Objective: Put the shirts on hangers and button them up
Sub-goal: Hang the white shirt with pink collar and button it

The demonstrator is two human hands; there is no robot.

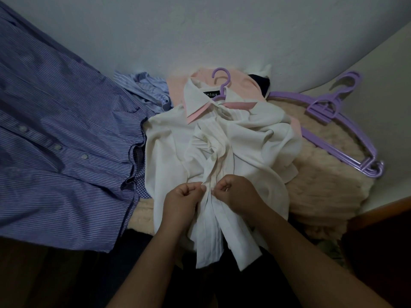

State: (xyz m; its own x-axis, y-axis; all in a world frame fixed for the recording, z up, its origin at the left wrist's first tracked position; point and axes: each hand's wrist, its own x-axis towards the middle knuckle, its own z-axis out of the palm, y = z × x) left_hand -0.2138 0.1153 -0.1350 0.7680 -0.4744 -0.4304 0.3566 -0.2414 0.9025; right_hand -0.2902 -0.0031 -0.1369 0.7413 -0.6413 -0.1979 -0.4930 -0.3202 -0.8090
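Observation:
A white pleated shirt [244, 138] lies crumpled on a furry cream surface, its collar around a purple hanger [221, 82] whose hook sticks out at the top. My left hand [181, 201] pinches the left front edge of the shirt's placket. Just beside it, my right hand [235, 190] pinches the right edge, fingers curled. A blue striped shirt [55, 152] with its buttons fastened spreads out at the left.
A stack of spare purple hangers [347, 130] lies at the right on the furry cream cover [322, 185]. A pink garment [193, 85] and a light blue striped garment [144, 90] lie behind the white shirt against the wall. Dark wood borders the right.

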